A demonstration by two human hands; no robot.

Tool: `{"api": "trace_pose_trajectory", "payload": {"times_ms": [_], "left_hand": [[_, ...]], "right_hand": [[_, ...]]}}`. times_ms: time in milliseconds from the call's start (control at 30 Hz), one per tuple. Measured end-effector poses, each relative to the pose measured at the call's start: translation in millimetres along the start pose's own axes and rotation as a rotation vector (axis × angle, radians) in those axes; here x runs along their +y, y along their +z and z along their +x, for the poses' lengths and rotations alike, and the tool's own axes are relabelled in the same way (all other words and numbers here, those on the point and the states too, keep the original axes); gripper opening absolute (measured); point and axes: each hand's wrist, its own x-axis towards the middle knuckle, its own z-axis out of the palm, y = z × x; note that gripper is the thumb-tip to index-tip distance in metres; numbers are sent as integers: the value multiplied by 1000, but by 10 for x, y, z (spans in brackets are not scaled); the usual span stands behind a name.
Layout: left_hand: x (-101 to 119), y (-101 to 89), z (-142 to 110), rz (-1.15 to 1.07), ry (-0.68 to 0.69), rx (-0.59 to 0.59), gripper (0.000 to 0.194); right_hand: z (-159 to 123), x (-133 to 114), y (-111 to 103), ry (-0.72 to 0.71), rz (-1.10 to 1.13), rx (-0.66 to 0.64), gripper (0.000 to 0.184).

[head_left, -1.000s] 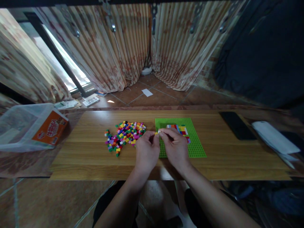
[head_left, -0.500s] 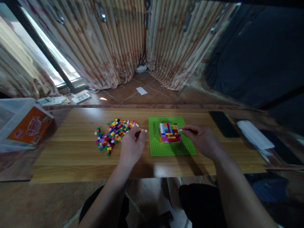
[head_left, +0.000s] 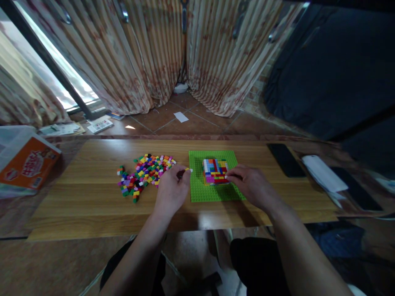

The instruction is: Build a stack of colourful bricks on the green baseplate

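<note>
A multicoloured block of toy bricks (head_left: pixel 213 172) stands on a green studded baseplate (head_left: pixel 205 195). My right hand (head_left: pixel 254 185) has its thumb and fingertips pinched on a small white brick (head_left: pixel 226 177) at the right edge of that block. Whether the white brick touches the block, I cannot tell. My left hand (head_left: pixel 173 187) is closed in a pinch by the baseplate's left edge, with small yellow and white bricks (head_left: pixel 189 169) showing at its fingertips. Left of this hand, a heap of loose coloured bricks (head_left: pixel 149 170) is partly hidden behind the fingers.
Everything rests on a long wooden table (head_left: pixel 101 209). A black phone (head_left: pixel 286 160) lies on its right part, with a white object (head_left: pixel 324 172) beyond it. At far left is a clear plastic box (head_left: pixel 12 142) with an orange label. Curtains (head_left: pixel 148 61) hang behind.
My right hand has moved left and slightly down with the white brick, over to the block's right edge. My left hand keeps its pinch, now closer to the baseplate. The view has shifted slightly.
</note>
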Motion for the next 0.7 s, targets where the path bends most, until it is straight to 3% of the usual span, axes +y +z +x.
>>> {"api": "trace_pose_trajectory", "payload": {"times_ms": [300, 500, 700], "left_hand": [[12, -7, -10, 15, 0, -9, 20], [30, -21, -12, -6, -8, -7, 19], [31, -24, -10, -45, -9, -4, 19]], "right_hand": [[18, 8, 35, 8, 69, 12, 13], [30, 48, 109, 118, 212, 64, 8], [49, 107, 58, 225, 248, 128, 18]]}}
